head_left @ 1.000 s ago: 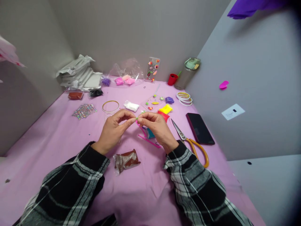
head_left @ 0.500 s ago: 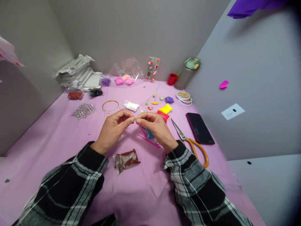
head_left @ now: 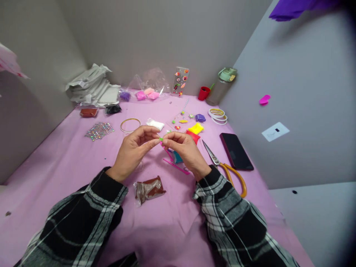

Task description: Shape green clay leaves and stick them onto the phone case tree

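Observation:
Between the fingertips of both hands is a tiny bright green piece, perhaps modelling clay (head_left: 161,139). My left hand (head_left: 132,150) pinches it from the left with thumb and fingers. From the right, my right hand (head_left: 185,150) grips it between thumb and index finger. Pink plastic tools (head_left: 178,167) and a blue clay packet (head_left: 177,157) lie below the right hand, partly covered by it. A red packet (head_left: 194,137) shows just behind that hand. Nearer to me rests an opened brown clay packet (head_left: 150,189) in clear wrap.
Scissors (head_left: 222,163) with orange handles and a phone (head_left: 237,152) lie at the right. Tape rolls (head_left: 218,116), a red cup (head_left: 204,93) and a bottle (head_left: 221,87) stand farther back. A sheet of rhinestones (head_left: 99,131) and a gold ring (head_left: 130,125) lie left.
More of the green piece shows between the fingertips. The fingers of my left hand have lifted slightly off the thumb; the right hand has hardly moved.

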`<action>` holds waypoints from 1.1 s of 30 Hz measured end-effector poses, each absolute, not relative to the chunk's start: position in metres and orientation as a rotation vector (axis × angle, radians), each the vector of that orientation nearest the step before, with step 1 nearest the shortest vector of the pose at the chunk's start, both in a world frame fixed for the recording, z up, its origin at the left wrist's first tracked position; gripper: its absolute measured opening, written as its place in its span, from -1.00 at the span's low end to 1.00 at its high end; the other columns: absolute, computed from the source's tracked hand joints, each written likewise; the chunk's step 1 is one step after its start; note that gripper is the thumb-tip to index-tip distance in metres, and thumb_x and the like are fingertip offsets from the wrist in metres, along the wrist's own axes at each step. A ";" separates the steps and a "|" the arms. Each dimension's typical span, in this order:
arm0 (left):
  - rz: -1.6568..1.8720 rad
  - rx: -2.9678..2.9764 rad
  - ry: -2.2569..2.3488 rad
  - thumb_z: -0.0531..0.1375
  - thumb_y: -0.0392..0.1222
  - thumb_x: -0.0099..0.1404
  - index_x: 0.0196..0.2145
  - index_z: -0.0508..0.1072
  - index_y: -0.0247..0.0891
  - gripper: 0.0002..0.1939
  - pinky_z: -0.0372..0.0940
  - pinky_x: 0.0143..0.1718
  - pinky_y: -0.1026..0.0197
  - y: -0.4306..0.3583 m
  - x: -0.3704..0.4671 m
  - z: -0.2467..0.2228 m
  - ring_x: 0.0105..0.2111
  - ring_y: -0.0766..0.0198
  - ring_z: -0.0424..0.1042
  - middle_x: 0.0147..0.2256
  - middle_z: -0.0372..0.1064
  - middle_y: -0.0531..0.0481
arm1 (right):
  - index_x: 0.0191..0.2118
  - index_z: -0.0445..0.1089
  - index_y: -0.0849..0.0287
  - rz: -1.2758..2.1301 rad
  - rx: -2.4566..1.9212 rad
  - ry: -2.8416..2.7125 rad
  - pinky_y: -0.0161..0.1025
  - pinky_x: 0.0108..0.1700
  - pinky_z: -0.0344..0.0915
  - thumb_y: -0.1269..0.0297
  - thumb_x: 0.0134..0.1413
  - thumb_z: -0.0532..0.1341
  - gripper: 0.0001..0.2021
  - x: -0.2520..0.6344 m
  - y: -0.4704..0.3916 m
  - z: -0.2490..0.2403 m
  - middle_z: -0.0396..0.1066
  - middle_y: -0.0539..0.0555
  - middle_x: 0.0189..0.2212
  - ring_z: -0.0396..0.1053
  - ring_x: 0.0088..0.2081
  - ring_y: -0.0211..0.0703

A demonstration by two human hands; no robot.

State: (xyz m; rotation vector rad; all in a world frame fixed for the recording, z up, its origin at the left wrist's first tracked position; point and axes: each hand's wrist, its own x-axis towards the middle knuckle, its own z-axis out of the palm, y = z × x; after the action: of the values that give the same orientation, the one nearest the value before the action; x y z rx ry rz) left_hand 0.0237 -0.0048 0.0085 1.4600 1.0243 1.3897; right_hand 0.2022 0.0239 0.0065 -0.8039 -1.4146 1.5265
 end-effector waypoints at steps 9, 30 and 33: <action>1.382 1.488 1.058 0.33 -0.17 0.27 -0.12 0.51 -0.18 -0.79 0.34 -0.19 0.22 -0.005 0.024 0.008 -0.29 0.26 0.46 -0.33 0.44 0.05 | -0.35 0.49 0.13 1.531 -0.810 -1.442 -0.29 -0.27 0.26 0.22 0.00 0.40 -0.86 0.200 0.020 0.011 0.44 -0.05 -0.41 0.31 -0.38 -0.29; 1.345 1.501 1.064 0.30 -0.18 0.30 -0.23 0.51 -0.21 -0.89 0.32 -0.17 0.19 -0.006 0.024 0.008 -0.27 0.25 0.44 -0.30 0.46 0.02 | -0.38 0.52 0.13 1.495 -0.808 -1.440 -0.27 -0.25 0.27 0.16 0.00 0.41 -0.83 0.201 0.021 0.010 0.45 -0.05 -0.43 0.31 -0.38 -0.28; 1.354 1.507 1.078 0.30 -0.18 0.30 -0.22 0.51 -0.21 -0.89 0.32 -0.18 0.20 -0.006 0.024 0.009 -0.29 0.25 0.44 -0.31 0.46 0.03 | -0.38 0.51 0.13 1.469 -0.811 -1.453 -0.27 -0.24 0.27 0.18 0.05 0.37 -0.86 0.201 0.022 0.010 0.44 -0.04 -0.43 0.31 -0.38 -0.28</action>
State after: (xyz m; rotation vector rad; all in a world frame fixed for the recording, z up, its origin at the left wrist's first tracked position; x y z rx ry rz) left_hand 0.0243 -0.0062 0.0089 1.5065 1.0785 1.3535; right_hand 0.2006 0.0216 0.0099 -0.8108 -1.4533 1.4691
